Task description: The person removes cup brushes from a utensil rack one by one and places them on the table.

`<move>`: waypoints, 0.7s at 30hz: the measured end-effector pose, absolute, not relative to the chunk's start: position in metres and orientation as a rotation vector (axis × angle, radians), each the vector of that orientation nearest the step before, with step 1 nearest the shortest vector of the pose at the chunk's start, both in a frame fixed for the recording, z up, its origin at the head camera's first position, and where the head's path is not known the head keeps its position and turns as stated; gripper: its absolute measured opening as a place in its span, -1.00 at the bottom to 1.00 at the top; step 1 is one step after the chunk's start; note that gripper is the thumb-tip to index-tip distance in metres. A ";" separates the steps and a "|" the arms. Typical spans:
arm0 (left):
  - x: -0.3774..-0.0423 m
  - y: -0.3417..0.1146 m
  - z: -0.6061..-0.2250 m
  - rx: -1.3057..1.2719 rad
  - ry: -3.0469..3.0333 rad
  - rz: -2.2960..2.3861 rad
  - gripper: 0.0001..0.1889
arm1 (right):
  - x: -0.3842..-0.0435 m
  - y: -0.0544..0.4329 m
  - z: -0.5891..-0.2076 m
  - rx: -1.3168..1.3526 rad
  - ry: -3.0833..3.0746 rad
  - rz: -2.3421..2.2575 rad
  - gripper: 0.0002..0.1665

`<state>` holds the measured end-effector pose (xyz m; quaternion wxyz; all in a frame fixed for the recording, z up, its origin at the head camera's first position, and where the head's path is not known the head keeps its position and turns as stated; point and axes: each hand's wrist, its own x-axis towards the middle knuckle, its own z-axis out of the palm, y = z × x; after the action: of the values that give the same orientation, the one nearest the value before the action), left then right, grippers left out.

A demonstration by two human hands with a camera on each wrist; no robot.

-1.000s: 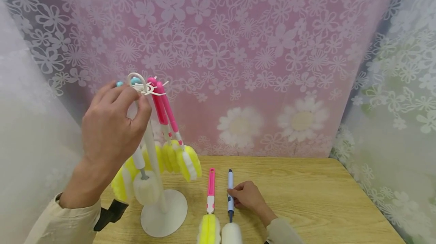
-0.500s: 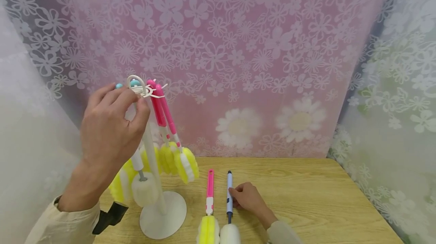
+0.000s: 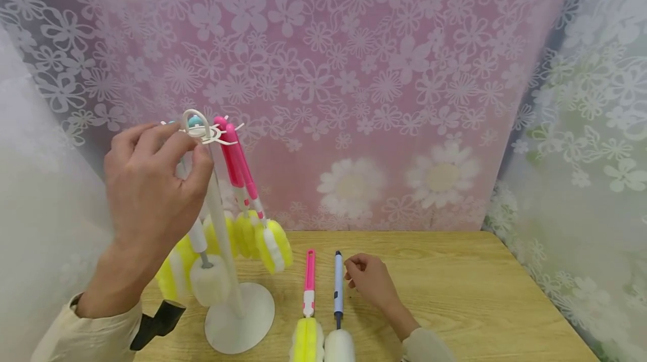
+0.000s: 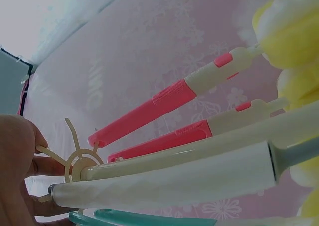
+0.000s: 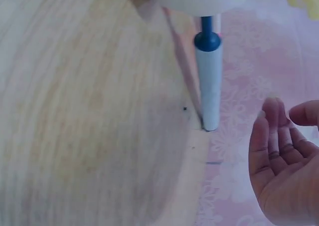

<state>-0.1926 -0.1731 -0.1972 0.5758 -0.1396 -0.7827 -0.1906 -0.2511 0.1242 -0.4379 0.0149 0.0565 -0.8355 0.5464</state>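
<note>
My left hand grips the hooked top of a white stand, fingers curled among its hooks in the left wrist view. A white-handled sponge brush hangs there, its upper end at the fingers. Pink-handled brushes with yellow-and-white sponge heads hang on the far side, and teal handles hang below in the left wrist view. On the table, a light-blue-handled brush with a white sponge head lies just left of my right hand. That hand is loosely curved and holds nothing, its fingertips apart from the handle.
The stand's round white base rests on the wooden table. A pink-handled brush with a yellow sponge head lies left of the blue one. Flower-patterned curtains enclose the back and sides.
My right hand has let go of the light-blue brush handle and moved slightly right and away. The left hand stays at the stand's top, and the view has shifted slightly.
</note>
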 end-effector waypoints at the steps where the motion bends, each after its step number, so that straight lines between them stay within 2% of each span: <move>1: -0.193 -0.173 -0.197 -0.322 -1.822 -0.445 -0.64 | -0.251 0.124 -0.436 0.170 -2.578 1.710 -0.71; 21: -0.186 -0.174 -0.193 -0.359 -1.899 -0.325 -0.61 | -0.252 0.101 -0.404 0.285 -2.350 1.921 -0.73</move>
<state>-0.1863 -0.1742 -0.1930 0.5572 -0.1520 -0.8046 -0.1377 -0.2521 0.1008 -0.4041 0.0465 0.0933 -0.7700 0.6295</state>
